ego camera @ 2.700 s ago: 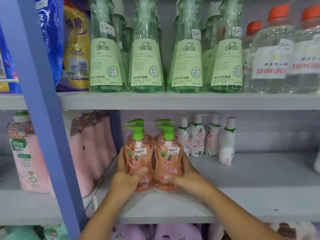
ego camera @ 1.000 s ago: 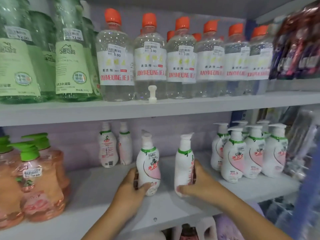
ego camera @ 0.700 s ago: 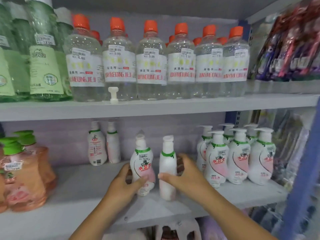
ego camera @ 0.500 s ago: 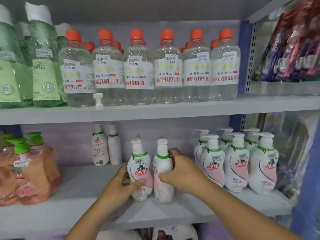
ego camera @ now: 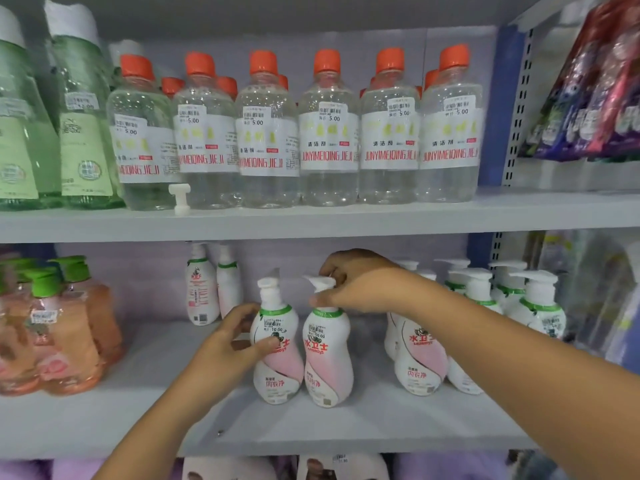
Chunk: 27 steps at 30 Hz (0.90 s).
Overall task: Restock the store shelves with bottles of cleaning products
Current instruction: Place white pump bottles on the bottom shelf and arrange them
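Observation:
Two white and pink pump bottles stand side by side on the grey middle shelf point(ego camera: 398, 424). My left hand point(ego camera: 228, 344) grips the body of the left bottle point(ego camera: 277, 368), thumb across its label. My right hand point(ego camera: 360, 282) pinches the white pump head of the right bottle point(ego camera: 327, 362) from above. Both bottles face forward with their labels showing and stand upright on the shelf.
Several matching pump bottles point(ego camera: 420, 358) stand grouped to the right, two more point(ego camera: 202, 285) at the back. Orange pump bottles with green tops point(ego camera: 65, 327) fill the left. Clear orange-capped bottles point(ego camera: 329, 133) and a loose white pump part point(ego camera: 180, 199) sit on the upper shelf point(ego camera: 311, 220).
The view swung right from the orange bottles. Both white bottles slid toward the right-hand group. My right hand rose from the right bottle's body to its pump head, and that bottle turned label-forward.

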Each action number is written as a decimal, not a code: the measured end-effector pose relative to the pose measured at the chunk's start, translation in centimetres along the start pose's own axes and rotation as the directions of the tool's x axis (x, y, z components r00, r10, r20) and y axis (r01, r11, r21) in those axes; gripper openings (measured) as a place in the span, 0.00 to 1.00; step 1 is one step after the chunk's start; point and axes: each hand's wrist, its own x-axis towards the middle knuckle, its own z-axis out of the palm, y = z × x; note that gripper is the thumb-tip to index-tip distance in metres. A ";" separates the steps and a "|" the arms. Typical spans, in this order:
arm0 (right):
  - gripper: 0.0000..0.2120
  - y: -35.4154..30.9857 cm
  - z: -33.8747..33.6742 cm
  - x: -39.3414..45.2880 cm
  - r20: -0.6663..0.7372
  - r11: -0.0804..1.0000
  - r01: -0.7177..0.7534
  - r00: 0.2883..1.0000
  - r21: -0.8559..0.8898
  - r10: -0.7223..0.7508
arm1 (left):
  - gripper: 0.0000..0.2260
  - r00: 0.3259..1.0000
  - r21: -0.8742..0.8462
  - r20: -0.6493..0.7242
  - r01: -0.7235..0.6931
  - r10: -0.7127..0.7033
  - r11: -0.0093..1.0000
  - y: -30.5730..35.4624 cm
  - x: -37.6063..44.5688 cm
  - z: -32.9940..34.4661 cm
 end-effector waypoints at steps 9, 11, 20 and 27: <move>0.17 1.4 -2.9 0.9 0.077 0.987 -0.034 0.996 -0.157 0.047 | 0.21 0.990 -0.018 0.123 -0.071 0.072 0.997 0.0 1.4 0.8; 0.18 2.3 -3.1 1.5 0.086 0.992 -0.057 0.994 -0.113 0.067 | 0.23 0.985 -0.027 0.145 -0.086 0.089 0.996 0.0 1.4 1.7; 0.13 5.8 -3.7 4.0 0.136 0.991 -0.031 0.989 -0.134 0.049 | 0.24 0.985 -0.029 0.089 -0.145 0.147 0.989 1.2 1.1 6.8; 0.14 7.0 -3.7 5.0 0.143 0.990 0.049 0.989 -0.134 -0.029 | 0.27 0.990 0.007 0.055 -0.133 0.132 0.991 1.9 1.1 9.9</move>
